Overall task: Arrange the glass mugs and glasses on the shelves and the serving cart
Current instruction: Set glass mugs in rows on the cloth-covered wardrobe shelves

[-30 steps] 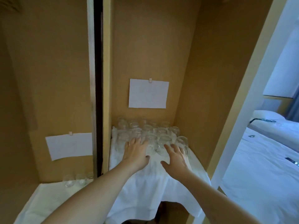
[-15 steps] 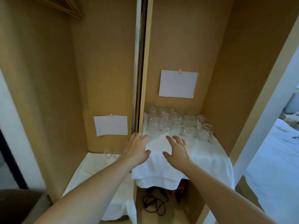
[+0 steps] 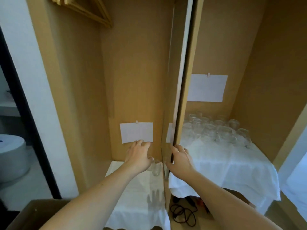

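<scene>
In the head view, two compartments of a wooden wardrobe are seen, parted by an upright divider panel (image 3: 181, 97).

The left hand (image 3: 138, 156) is held with fingers spread and straight, gripping nothing, over the back right corner of the lower, cloth-covered left shelf (image 3: 132, 196). A few small glasses (image 3: 155, 168) stand just below and to the right of its fingers, partly hidden by the palm and close against the divider.

The right hand (image 3: 180, 159) is placed at the divider's front edge, fingers loosely extended; whether the edge is touched cannot be told.

The large cluster of glass mugs (image 3: 217, 130) is set upright at the back of the higher right shelf (image 3: 232, 163), ahead and to the right of the right hand.

The left hand is judged much the nearer to the small glasses, so only a short downward reach should be needed.
</scene>
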Available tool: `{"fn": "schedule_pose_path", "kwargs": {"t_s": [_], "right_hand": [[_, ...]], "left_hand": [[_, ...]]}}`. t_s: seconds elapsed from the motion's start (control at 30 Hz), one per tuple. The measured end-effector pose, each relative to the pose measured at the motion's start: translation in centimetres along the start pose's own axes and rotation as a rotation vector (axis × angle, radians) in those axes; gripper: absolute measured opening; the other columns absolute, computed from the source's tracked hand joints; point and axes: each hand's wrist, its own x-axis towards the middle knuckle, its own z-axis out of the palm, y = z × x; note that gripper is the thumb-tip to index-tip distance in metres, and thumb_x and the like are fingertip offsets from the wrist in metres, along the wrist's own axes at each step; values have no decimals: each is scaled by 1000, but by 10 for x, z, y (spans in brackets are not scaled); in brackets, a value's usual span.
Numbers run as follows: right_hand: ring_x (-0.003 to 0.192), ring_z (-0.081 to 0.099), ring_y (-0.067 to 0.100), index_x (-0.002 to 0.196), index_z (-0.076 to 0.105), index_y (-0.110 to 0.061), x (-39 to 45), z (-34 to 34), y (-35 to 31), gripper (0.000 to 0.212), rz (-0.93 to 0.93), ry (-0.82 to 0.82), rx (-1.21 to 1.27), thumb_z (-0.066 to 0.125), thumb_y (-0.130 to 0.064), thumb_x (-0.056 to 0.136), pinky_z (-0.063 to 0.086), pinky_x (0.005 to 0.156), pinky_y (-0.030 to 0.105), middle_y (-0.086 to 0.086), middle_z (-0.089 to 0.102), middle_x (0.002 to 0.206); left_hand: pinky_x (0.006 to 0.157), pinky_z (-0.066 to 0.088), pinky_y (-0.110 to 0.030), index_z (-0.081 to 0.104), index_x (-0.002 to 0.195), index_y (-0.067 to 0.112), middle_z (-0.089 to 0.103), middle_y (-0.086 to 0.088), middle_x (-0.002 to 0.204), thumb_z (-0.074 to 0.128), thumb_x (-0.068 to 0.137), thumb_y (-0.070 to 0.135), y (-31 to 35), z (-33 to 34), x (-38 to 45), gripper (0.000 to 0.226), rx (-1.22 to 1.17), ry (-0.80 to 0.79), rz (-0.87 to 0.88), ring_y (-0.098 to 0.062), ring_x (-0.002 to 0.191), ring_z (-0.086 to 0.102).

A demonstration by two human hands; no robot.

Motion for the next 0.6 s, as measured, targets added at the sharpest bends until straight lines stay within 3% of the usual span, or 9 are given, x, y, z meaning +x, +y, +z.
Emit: {"fn": "schedule_pose_path", "kwargs": {"t_s": [0.27, 0.6], "right_hand": [[132, 40, 30, 151, 34, -25, 30, 62, -82, 72, 99, -21, 30, 63, -46, 89, 42, 105, 39, 3, 41, 147], [140, 35, 29, 154, 31, -26, 45, 110, -140, 70, 199, -60, 76, 62, -43, 93, 38, 113, 40, 3, 35, 155]], "left_hand": [[113, 33, -43, 35, 153, 23, 35, -7, 156, 64, 91, 41, -115, -17, 13, 70, 3, -64, -5, -30, 145, 29], [116, 31, -40, 37, 153, 23, 29, -6, 162, 66, 91, 45, -197, -8, 26, 72, -108, -138, -56, -31, 147, 27]]}}
